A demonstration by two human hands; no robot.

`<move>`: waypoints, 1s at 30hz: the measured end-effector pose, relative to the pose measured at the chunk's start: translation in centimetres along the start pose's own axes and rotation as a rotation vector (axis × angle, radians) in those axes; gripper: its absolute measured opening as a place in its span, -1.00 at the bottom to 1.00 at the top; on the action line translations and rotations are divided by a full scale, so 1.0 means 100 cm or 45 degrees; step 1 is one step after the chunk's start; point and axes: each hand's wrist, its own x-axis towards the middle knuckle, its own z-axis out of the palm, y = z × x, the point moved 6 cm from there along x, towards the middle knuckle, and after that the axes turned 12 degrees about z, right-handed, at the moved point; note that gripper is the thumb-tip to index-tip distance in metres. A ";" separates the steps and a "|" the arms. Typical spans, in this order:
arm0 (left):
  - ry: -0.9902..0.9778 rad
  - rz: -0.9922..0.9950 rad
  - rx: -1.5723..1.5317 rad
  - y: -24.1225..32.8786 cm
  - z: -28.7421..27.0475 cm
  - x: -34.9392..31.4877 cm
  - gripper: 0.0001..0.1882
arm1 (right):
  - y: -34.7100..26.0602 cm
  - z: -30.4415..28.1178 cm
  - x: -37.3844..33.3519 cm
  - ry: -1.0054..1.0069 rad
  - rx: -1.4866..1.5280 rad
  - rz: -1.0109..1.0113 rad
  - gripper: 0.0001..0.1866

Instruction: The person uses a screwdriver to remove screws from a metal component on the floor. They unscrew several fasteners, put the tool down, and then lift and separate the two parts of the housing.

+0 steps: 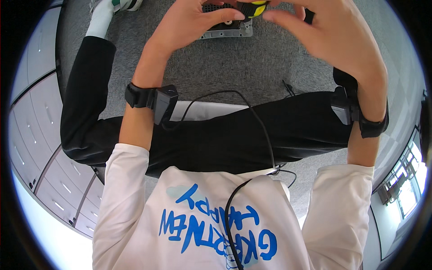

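Observation:
At the top edge of the view, a black-and-yellow object [253, 9] with a ribbed black part sits between my two hands; its upper end is cut off, so I cannot tell its kind. My left hand [193, 20] is closed on it, the thumb lying along its black side. From the other side, the thumb and a finger of my right hand [326, 33] close in at its yellow part. A bit of something black [309, 16] shows by my right fingers. Beneath the hands lies a grey metal housing [245, 32] with a perforated dark panel, partly covered by my left hand.
Grey carpet [189, 72] surrounds my crossed, black-trousered legs [216, 139]. Each wrist wears a black strapped device [165, 103]. A black cable [252, 108] loops across my lap and shirt. White cabinets [40, 130] line the left side; a window [407, 175] is at the right.

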 end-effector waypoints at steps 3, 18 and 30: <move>-0.048 0.010 0.087 0.015 0.004 0.001 -0.63 | 0.009 0.000 0.013 -0.292 -0.324 0.206 -0.80; -0.081 0.004 0.166 0.009 0.010 0.002 -0.60 | 0.020 0.000 0.003 -0.514 -0.125 0.080 -0.71; -0.099 0.016 0.080 0.008 0.017 0.004 -0.61 | 0.023 0.001 0.003 -0.675 -0.320 0.201 -0.79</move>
